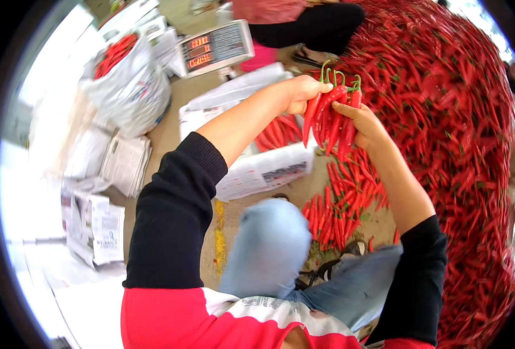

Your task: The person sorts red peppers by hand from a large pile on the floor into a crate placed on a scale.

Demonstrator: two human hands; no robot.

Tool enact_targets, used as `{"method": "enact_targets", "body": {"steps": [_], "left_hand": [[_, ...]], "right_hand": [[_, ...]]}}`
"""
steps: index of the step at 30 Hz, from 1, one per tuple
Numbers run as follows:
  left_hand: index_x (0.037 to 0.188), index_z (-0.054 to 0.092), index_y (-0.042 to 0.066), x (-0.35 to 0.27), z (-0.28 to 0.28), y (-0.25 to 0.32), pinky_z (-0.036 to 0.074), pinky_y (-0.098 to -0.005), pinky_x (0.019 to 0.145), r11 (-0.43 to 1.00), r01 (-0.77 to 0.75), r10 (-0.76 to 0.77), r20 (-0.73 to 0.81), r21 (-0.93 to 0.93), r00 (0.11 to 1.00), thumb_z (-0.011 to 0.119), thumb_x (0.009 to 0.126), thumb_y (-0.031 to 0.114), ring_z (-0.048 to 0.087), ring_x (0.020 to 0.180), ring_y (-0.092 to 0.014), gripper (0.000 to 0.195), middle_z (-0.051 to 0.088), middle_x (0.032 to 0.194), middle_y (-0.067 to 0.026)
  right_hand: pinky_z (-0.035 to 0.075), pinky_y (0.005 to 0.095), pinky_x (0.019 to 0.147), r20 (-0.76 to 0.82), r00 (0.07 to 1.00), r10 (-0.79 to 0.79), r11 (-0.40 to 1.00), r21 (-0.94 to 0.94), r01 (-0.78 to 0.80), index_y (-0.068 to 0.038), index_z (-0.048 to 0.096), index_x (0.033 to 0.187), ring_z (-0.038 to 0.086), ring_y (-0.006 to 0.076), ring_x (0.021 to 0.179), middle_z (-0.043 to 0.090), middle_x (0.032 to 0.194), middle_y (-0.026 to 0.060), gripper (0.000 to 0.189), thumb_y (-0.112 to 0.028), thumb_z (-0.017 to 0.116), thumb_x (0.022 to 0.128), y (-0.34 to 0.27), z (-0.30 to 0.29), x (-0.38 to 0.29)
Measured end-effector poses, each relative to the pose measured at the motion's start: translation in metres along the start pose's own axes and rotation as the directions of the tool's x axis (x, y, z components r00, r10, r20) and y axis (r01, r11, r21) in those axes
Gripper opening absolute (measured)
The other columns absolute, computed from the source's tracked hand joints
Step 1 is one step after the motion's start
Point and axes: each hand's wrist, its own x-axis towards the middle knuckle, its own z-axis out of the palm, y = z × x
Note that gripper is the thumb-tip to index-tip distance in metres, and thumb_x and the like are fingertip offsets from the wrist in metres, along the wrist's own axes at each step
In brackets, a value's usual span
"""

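A bunch of red chili peppers (328, 115) with green stems hangs between my two hands, stems up and tips down. My left hand (306, 94) pinches it near the stems from the left. From the right, my right hand (362, 120) grips the same bunch, its thumb across the front. Below my left forearm stands a newspaper-lined box (264, 172), with red chili peppers (279, 132) lying inside. Part of that box is hidden by my arm. Loose chili peppers (333, 218) lie on the floor just below my hands.
A huge heap of red chilies (449, 131) fills the right side. A scale with a lit display (216, 48) stands beyond the box. At left are a white sack of chilies (128, 87) and stacked newspapers (126, 163). Another person's dark-clad leg (309, 26) is at the top.
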Motion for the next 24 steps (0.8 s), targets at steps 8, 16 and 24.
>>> {"method": "enact_targets", "body": {"steps": [8,16,24], "left_hand": [[0.109,0.057,0.005,-0.076,-0.195,-0.103,0.048,-0.0328,0.082,0.960,-0.264,0.198,-0.444,-0.091,0.874,0.069,0.072,0.002,0.061,0.090,-0.017,0.039,0.063,0.100,-0.0066],[0.108,0.056,0.002,-0.048,-0.250,-0.236,0.050,-0.0326,0.080,0.892,-0.134,-0.116,-0.506,-0.432,0.855,0.067,0.076,0.005,0.061,0.090,-0.019,0.034,0.062,0.099,-0.0101],[0.100,0.055,-0.001,-0.053,-0.247,-0.266,0.054,-0.0385,0.064,0.890,0.011,-0.311,-0.589,-0.456,0.745,0.060,0.084,0.025,0.063,0.075,-0.022,0.031,0.061,0.087,-0.0115]], "right_hand": [[0.052,0.0356,0.074,0.092,0.989,0.118,0.990,-0.092,-0.110,0.000,0.058,0.101,0.063,0.0229,0.083,0.062,0.096,0.0112,0.027,0.004,0.062,0.076,0.149,0.119,0.164],[0.048,0.0325,0.077,0.010,0.938,0.348,0.901,-0.279,-0.331,0.002,0.056,0.105,0.059,0.0209,0.090,0.060,0.100,0.0144,0.035,-0.004,0.070,0.073,0.258,0.081,0.216],[0.049,0.0372,0.074,-0.111,0.978,0.178,0.243,-0.958,-0.153,0.007,0.058,0.091,0.062,0.0309,0.086,0.063,0.087,0.0213,0.049,-0.032,0.075,0.065,0.242,0.075,0.211]]}}
